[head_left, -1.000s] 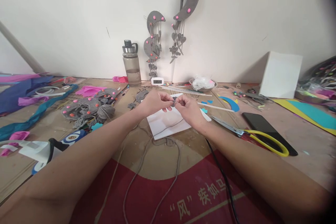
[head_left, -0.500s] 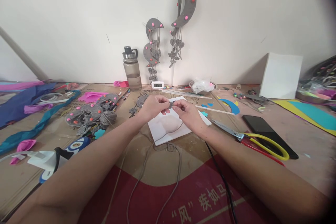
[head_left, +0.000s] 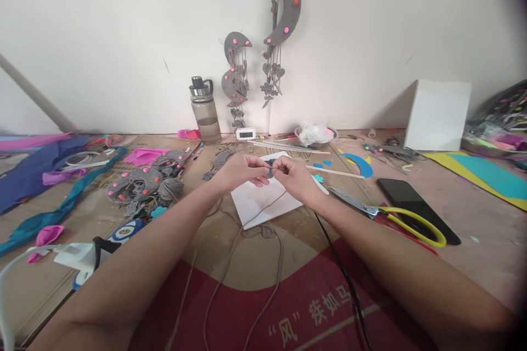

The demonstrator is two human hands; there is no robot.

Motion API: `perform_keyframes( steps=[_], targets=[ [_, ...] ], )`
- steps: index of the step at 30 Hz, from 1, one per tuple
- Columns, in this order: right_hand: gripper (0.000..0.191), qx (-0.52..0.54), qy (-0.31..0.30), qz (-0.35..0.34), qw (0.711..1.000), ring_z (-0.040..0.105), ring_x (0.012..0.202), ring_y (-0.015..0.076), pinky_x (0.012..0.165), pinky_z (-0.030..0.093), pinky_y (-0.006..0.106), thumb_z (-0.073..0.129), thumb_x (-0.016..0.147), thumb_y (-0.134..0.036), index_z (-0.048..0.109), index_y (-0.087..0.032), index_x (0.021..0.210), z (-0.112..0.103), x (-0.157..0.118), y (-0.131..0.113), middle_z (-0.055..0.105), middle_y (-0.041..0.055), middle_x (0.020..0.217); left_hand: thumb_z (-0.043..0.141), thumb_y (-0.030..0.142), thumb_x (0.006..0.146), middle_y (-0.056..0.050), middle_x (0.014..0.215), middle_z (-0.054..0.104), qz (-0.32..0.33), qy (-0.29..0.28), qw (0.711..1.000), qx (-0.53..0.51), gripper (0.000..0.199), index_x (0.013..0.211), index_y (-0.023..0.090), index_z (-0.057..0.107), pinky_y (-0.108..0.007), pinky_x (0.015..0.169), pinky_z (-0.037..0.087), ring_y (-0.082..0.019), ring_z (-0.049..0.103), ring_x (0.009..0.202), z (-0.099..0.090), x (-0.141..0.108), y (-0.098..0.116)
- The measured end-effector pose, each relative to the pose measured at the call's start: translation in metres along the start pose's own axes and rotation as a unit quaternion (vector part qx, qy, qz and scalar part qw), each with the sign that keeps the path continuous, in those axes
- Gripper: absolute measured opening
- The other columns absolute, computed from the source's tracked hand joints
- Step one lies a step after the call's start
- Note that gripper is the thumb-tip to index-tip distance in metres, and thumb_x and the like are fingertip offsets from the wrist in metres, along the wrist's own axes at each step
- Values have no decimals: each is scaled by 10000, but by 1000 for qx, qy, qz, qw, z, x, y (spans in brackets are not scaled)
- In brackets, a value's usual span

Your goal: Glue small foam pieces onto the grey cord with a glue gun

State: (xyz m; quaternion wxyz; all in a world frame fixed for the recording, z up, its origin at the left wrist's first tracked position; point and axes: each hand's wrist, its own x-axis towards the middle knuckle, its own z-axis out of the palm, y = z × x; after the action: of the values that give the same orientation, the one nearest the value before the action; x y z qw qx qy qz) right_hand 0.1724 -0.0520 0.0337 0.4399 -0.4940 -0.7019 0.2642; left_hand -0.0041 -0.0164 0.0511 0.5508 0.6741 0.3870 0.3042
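Both hands lifted slightly, left hand [head_left: 241, 170], right hand [head_left: 294, 176], one gray cord [head_left: 263, 209], three moon hangings [head_left: 288, 8]

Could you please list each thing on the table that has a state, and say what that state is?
Left hand: pinched on the small grey piece.
Right hand: pinched on the same piece.
Grey cord: slack, trailing over the white sheet.
Bottle: upright, cap on.
Scissors: lying shut.
Phone: screen dark.
Clock: display lit, digits unreadable.

A home craft workbench: scissors [head_left: 395, 215], felt moon mobiles [head_left: 284, 13], yarn [head_left: 171, 188] and foam scraps [head_left: 359, 163]
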Motion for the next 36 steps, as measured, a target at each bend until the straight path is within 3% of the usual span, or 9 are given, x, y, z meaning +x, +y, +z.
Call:
perform_keyframes(
  steps=[7, 11, 14, 19, 26, 29, 33, 34, 36],
  targets=[
    [58, -93, 12, -83, 992, 420, 624, 109, 602, 314, 246, 490, 768, -157, 521, -191, 732, 4, -4, -1, 499, -24, 687, 616, 196, 689, -13, 638, 677, 93, 81, 953, 277, 80, 688, 167, 691, -208, 526, 406, -116, 595, 586, 7, -8, 10],
    [61, -95, 9, -78, 992, 453, 653, 124, 631, 336, 255, 487, 817, -188, 537, -192, 782, 3, -5, -6, 524, -13, 704, 592, 208, 679, 10, 609, 656, 107, 112, 938, 310, 94, 656, 173, 676, -208, 531, 366, -100, 540, 561, 5, -8, 10],
    [101, -88, -4, -49, 995, 494, 694, 140, 665, 360, 267, 474, 867, -245, 556, -186, 866, 1, -6, -9, 571, 3, 742, 582, 248, 697, 7, 592, 649, 88, 133, 951, 266, 127, 694, 175, 685, -215, 530, 371, -109, 538, 549, -3, -3, 4],
    [167, -89, -32, -59, 994, 537, 787, 149, 733, 375, 279, 441, 898, -218, 573, -181, 802, 2, -9, -19, 623, 27, 820, 598, 268, 682, -4, 560, 632, 74, 239, 953, 170, 117, 680, 173, 666, -220, 494, 348, -111, 508, 512, -22, 9, -13],
    [177, -94, -81, -154, 980, 531, 819, 139, 734, 391, 269, 413, 945, -223, 569, -182, 874, -4, -47, -92, 614, 33, 861, 688, 303, 640, -24, 569, 597, 90, 309, 941, -103, 178, 653, 138, 623, -211, 449, 312, -88, 477, 487, -45, 16, -28],
    [201, -140, -155, -261, 943, 512, 796, 134, 724, 401, 265, 378, 958, -200, 575, -169, 929, -6, -80, -126, 600, 52, 876, 733, 285, 605, -31, 626, 608, 80, 319, 920, -215, 208, 681, 130, 616, -194, 417, 284, -84, 494, 511, -52, 19, -29],
    [137, -184, -281, -434, 836, 512, 887, 177, 812, 398, 326, 524, 906, -317, 604, -207, 913, -11, -114, -150, 635, 38, 919, 755, 255, 611, -8, 648, 598, 93, 325, 890, -306, 230, 734, 139, 599, -173, 403, 275, -54, 463, 491, -54, 22, -25],
    [166, -169, -293, -435, 834, 520, 905, 180, 833, 397, 334, 545, 896, -371, 610, -219, 905, -14, -116, -151, 643, 29, 940, 755, 247, 616, 3, 645, 586, 103, 320, 885, -323, 231, 745, 141, 597, -166, 405, 277, -44, 449, 483, -54, 22, -24],
    [226, -120, -278, -369, 879, 546, 895, 159, 824, 410, 306, 519, 907, -430, 614, -224, 899, -22, -111, -146, 650, 18, 941, 756, 232, 616, 30, 615, 544, 120, 302, 880, -347, 230, 745, 142, 588, -156, 399, 260, -26, 410, 461, -50, 21, -20]
  ],
)
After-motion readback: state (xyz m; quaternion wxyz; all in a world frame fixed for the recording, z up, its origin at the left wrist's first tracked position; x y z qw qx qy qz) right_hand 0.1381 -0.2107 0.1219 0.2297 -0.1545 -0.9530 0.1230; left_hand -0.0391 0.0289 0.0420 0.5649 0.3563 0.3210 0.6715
